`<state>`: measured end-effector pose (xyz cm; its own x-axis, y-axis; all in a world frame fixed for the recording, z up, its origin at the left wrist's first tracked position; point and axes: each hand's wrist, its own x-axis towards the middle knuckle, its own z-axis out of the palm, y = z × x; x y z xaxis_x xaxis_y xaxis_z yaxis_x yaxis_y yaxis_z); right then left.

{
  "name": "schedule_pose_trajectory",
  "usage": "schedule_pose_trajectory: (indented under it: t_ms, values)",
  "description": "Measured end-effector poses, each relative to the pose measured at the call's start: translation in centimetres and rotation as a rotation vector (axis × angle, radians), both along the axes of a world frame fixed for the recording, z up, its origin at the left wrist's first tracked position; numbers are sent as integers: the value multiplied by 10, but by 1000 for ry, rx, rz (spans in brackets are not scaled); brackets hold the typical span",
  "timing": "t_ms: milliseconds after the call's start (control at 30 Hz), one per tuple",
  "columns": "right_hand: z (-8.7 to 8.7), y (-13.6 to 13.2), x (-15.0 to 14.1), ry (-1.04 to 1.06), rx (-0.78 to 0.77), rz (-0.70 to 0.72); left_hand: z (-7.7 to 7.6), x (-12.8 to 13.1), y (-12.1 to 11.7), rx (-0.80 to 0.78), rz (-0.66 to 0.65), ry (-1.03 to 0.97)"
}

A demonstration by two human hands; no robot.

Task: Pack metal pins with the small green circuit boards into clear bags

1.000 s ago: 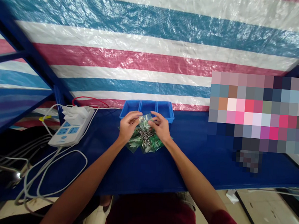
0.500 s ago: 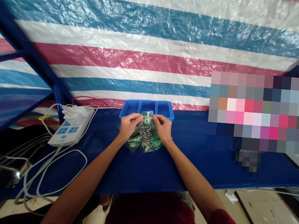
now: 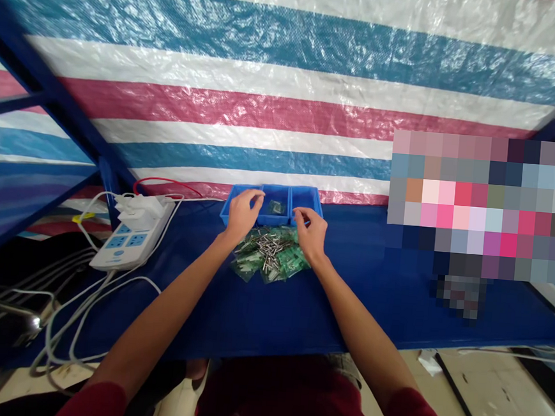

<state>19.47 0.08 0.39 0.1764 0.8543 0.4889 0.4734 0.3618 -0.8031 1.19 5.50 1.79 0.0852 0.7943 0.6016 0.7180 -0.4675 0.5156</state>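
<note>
My left hand [image 3: 241, 214] hovers over the left end of a blue three-compartment tray [image 3: 307, 202], its fingers loosely curled and apart with nothing in them. My right hand [image 3: 311, 234] is at the tray's front right, by its rim, fingers also loosely bent and empty. A small clear bag with a green part [image 3: 276, 206] lies in the middle compartment, between the two hands. Just in front of the tray, a pile of green bagged parts and loose metal pins [image 3: 268, 253] lies on the blue table [image 3: 269, 310].
A white power strip with plugs [image 3: 131, 235] and looping white cables [image 3: 90, 321] sit at the left of the table. A striped tarp [image 3: 268, 85] forms the back wall behind blue frame bars [image 3: 50, 97]. A blurred-out area covers the right.
Both hands held the small bag above the pile. It now lies in the tray's middle compartment, and the hands have let go and moved apart.
</note>
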Motion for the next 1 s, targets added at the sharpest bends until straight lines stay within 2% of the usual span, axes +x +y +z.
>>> schedule_pose_trajectory:
  t_ms: [100,200,267,367,533,700,833,1000]
  values:
    - [6,0,5,-318,-192,54,-4,-7,-23,-101,-183,24]
    - [10,-1,8,-632,-343,137,-8,-14,-37,-96,-203,33]
    - [11,-2,8,-760,-358,175,-12,-16,-42,-68,-190,39]
    - [10,-4,7,-830,-335,195,-17,-19,-45,-23,-192,54]
    - [2,-1,6,-715,-189,105,-20,-18,-47,21,-170,21]
    - [-1,-2,5,-368,43,-10,-19,-9,-52,-9,-169,-53]
    - [5,-8,-2,-98,136,86,-14,1,-56,-103,-257,-186]
    - [7,-11,-9,64,154,182,-4,3,-45,-226,-301,-201]
